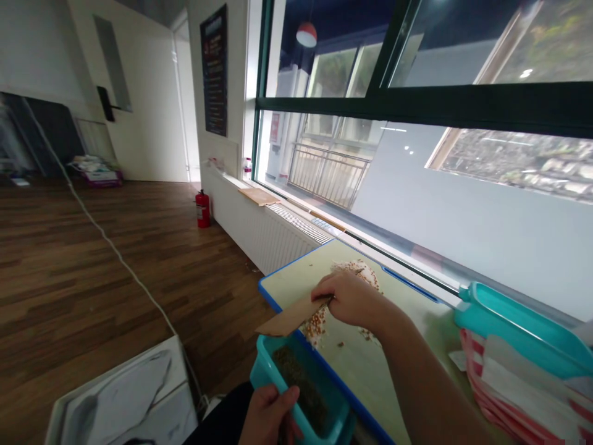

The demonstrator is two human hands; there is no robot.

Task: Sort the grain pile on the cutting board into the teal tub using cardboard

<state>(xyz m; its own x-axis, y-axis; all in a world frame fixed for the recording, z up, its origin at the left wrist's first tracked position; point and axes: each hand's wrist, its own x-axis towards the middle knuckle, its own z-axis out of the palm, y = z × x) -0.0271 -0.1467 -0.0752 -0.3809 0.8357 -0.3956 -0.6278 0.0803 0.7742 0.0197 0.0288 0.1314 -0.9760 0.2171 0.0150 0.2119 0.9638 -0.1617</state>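
My left hand [273, 411] grips the near side wall of a teal plastic bin [266, 353], its thumb over the rim. Dark brownish-green loose material [299, 383] covers the bin's bottom. The bin sits just below the blue edge of a pale yellow table [356, 371]. My right hand [343, 296] is closed on a flat piece of brown cardboard [290, 318], which slants across the table edge above the bin's far end. Beside and beyond the cardboard lie scattered orange and white grains [316, 326], with a larger pile [365, 272] behind my right hand.
Another teal bin [523, 327] stands at the table's right, by red-and-white striped bags [491, 377]. A window and a white radiator [259, 238] run alongside. On the wooden floor are a red fire extinguisher [202, 209], a white cable [120, 256] and a white box [125, 395].
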